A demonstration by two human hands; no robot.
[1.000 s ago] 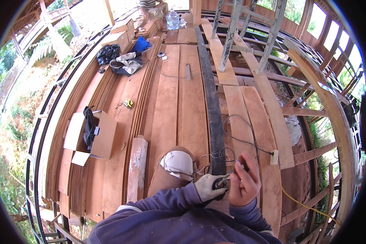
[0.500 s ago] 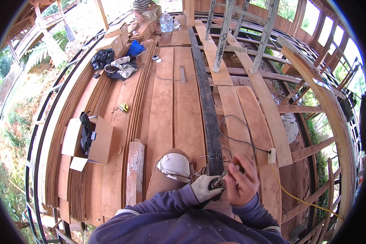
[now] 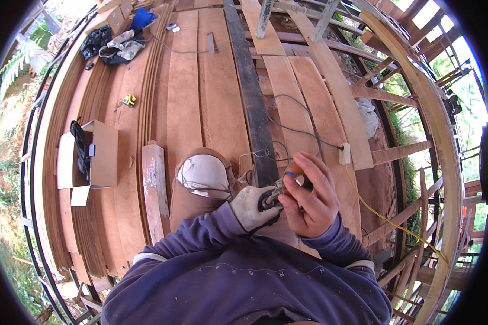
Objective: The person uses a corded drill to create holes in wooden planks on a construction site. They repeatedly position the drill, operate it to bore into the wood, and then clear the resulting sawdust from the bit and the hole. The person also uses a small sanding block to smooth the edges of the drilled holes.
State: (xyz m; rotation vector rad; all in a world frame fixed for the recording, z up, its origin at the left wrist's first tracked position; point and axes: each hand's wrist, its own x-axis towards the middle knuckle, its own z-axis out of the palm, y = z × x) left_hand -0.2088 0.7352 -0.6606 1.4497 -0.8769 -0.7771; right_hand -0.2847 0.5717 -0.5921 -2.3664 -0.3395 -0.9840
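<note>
My left hand (image 3: 253,208), in a pale work glove, is closed around a dark tool with a metal front end (image 3: 271,199). The tool's kind is hard to make out, since the glove covers most of its body. My bare right hand (image 3: 313,199) is just right of the glove, its fingers closed on a small brownish piece with a blue spot (image 3: 290,174) at the tool's front end. Its shape is largely hidden behind the fingers. A dark cable (image 3: 297,128) loops in front of my hands and runs to a white socket block (image 3: 345,154).
Long boards (image 3: 181,81) lie ahead, with a black metal beam (image 3: 249,81) among them. At left stand an open cardboard box (image 3: 103,154) and a tape measure (image 3: 129,100). A wooden block (image 3: 154,187) lies beside my knee. Open framing (image 3: 401,153) with gaps is at right.
My view has tilted down and shifted right, so the scene sits higher and further left. Both hands stay together at the tool; the right fingers have shifted, and the blue spot now shows.
</note>
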